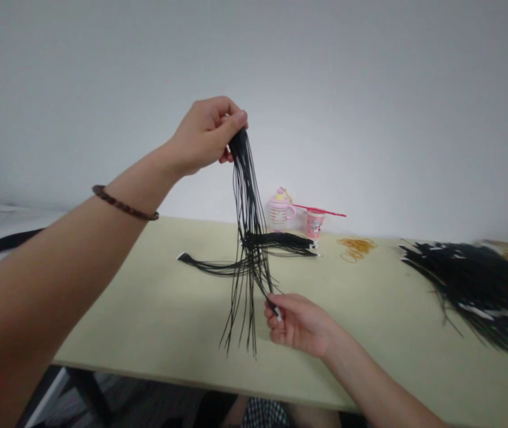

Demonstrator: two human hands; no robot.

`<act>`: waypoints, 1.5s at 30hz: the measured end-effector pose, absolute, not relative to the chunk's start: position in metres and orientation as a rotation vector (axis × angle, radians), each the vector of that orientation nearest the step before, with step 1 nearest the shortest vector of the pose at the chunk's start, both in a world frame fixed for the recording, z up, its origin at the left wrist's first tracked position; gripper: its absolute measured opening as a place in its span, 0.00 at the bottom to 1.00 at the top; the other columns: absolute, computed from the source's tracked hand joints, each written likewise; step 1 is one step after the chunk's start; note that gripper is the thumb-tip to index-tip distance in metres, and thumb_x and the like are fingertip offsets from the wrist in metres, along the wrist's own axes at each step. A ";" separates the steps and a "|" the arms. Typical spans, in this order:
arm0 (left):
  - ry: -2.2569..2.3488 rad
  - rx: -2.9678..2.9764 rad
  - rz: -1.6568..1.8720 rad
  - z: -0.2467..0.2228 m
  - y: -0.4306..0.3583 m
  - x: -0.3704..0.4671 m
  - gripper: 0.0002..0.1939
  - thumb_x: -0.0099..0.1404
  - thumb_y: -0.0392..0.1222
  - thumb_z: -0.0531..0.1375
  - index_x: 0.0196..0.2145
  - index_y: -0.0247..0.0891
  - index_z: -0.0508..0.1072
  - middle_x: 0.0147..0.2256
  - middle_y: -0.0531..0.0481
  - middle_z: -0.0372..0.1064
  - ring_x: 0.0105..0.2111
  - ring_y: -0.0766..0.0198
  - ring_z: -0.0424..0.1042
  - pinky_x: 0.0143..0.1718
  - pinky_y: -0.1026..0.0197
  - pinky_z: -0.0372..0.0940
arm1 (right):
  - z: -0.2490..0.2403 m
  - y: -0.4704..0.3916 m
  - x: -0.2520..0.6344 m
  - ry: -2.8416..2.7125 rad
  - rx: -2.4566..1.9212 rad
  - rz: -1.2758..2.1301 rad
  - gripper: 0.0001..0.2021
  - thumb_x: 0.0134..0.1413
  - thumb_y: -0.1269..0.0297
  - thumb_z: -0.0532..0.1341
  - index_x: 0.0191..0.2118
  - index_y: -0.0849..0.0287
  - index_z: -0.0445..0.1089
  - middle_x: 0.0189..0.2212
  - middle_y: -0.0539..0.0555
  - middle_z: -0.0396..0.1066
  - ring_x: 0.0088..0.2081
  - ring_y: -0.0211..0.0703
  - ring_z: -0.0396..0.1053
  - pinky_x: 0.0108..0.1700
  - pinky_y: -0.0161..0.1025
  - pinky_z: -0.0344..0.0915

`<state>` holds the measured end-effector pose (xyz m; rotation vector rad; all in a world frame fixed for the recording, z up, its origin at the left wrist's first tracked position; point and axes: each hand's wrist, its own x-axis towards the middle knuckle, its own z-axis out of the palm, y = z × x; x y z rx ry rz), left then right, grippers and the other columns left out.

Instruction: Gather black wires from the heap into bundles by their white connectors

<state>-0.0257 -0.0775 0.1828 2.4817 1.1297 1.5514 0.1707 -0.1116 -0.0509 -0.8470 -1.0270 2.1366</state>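
My left hand is raised above the table, its fingers closed round the upper end of a bundle of thin black wires. The wires hang down and fan out, with loose ends dangling near the table's front. Lower right, my right hand pinches a few wires with a small white connector at their end. Behind the hanging bundle, more black wires lie on the table to the right, with white tips. Another thin strand group stretches left to a white-tipped end.
A pale table stands against a white wall. At its back are a pink lidded cup, a pink patterned cup with a red stick across it, and yellow rubber bands. A large pile of black wires lies right.
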 end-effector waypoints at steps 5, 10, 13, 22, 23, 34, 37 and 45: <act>1.319 2.230 1.719 0.174 -0.057 -0.042 0.11 0.64 0.47 0.51 0.32 0.37 0.63 0.18 0.58 0.57 0.17 0.76 0.57 0.19 0.70 0.52 | -0.063 -0.127 0.167 -0.780 -0.732 1.841 0.16 0.33 0.64 0.70 0.24 0.60 0.61 0.21 0.46 0.62 0.23 0.30 0.60 0.26 0.31 0.58; 1.852 1.764 1.670 0.149 -0.026 -0.057 0.11 0.60 0.41 0.52 0.23 0.33 0.65 0.11 0.51 0.56 0.13 0.70 0.55 0.15 0.64 0.50 | -0.067 -0.133 0.166 -0.707 -0.586 1.519 0.17 0.26 0.66 0.71 0.22 0.58 0.61 0.27 0.47 0.65 0.32 0.34 0.63 0.40 0.35 0.62; 1.908 1.553 1.533 0.126 -0.011 -0.063 0.08 0.56 0.37 0.55 0.21 0.32 0.65 0.10 0.50 0.56 0.11 0.69 0.56 0.14 0.64 0.49 | -0.061 -0.137 0.171 -0.779 -0.507 1.376 0.15 0.27 0.67 0.71 0.19 0.58 0.62 0.29 0.49 0.66 0.34 0.37 0.64 0.43 0.38 0.61; 1.722 1.563 1.353 0.079 0.000 -0.051 0.11 0.58 0.37 0.54 0.18 0.33 0.64 0.10 0.50 0.57 0.10 0.70 0.55 0.14 0.65 0.50 | -0.020 -0.146 0.205 -1.347 -0.140 1.247 0.14 0.48 0.53 0.57 0.20 0.55 0.61 0.11 0.45 0.56 0.20 0.39 0.63 0.44 0.47 0.62; 1.700 1.575 1.349 0.078 -0.001 -0.047 0.12 0.58 0.37 0.54 0.18 0.33 0.64 0.10 0.50 0.57 0.10 0.70 0.56 0.14 0.65 0.50 | -0.017 -0.145 0.208 -1.379 -0.116 1.315 0.15 0.49 0.53 0.53 0.20 0.56 0.63 0.13 0.47 0.61 0.18 0.37 0.62 0.40 0.46 0.64; 1.423 1.789 1.406 0.100 -0.034 -0.013 0.14 0.62 0.41 0.51 0.22 0.33 0.65 0.12 0.51 0.58 0.11 0.71 0.56 0.15 0.65 0.50 | -0.027 -0.116 0.202 -1.620 -0.217 2.009 0.31 0.43 0.54 0.62 0.55 0.55 0.57 0.40 0.59 0.73 0.19 0.34 0.67 0.19 0.32 0.64; 1.381 1.850 1.370 0.101 -0.040 -0.008 0.14 0.63 0.41 0.50 0.23 0.32 0.65 0.12 0.51 0.57 0.11 0.72 0.56 0.16 0.65 0.50 | -0.020 -0.116 0.199 -1.723 -0.323 2.101 0.27 0.40 0.57 0.65 0.48 0.63 0.66 0.42 0.64 0.71 0.21 0.34 0.68 0.18 0.29 0.61; 1.251 1.966 1.404 0.108 -0.063 0.004 0.15 0.63 0.43 0.51 0.23 0.33 0.64 0.10 0.53 0.57 0.09 0.74 0.54 0.14 0.68 0.46 | -0.014 -0.111 0.201 -1.870 -0.813 1.798 0.34 0.22 0.69 0.73 0.45 0.62 0.67 0.47 0.60 0.68 0.30 0.32 0.66 0.30 0.31 0.64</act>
